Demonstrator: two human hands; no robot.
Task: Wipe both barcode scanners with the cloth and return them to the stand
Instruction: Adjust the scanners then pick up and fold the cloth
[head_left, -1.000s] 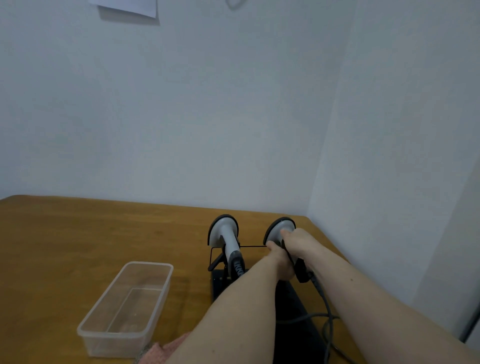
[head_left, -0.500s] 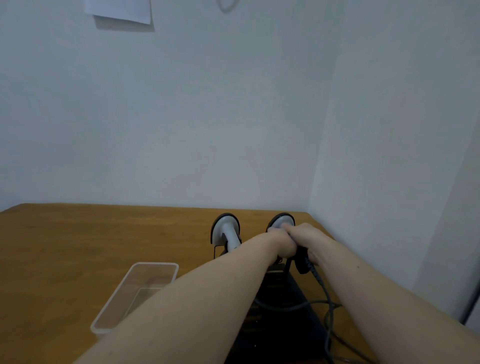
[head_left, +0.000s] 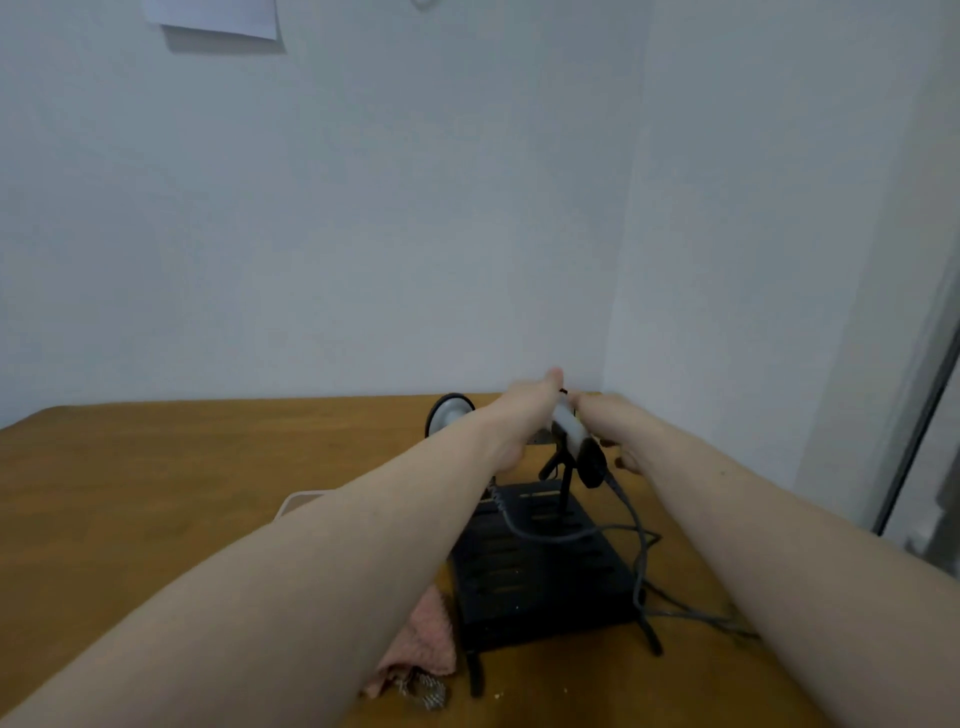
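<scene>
White-and-black scanner handle (head_left: 574, 441) sits clamped between both hands: left hand (head_left: 524, 410) curled round it, right hand (head_left: 605, 421) pinching alongside, probably to steady its removal. Beyond the left knuckles, the second scanner (head_left: 448, 415) rests on the stand (head_left: 540, 571); the pink cloth (head_left: 423, 644) lies below, unused.

On the wooden tabletop (head_left: 156, 493) a black slotted metal stand (head_left: 540, 577) sits near the back right corner; a pink cloth (head_left: 426, 639) lies just left of its front edge, grey cables (head_left: 644, 566) trailing right.
</scene>
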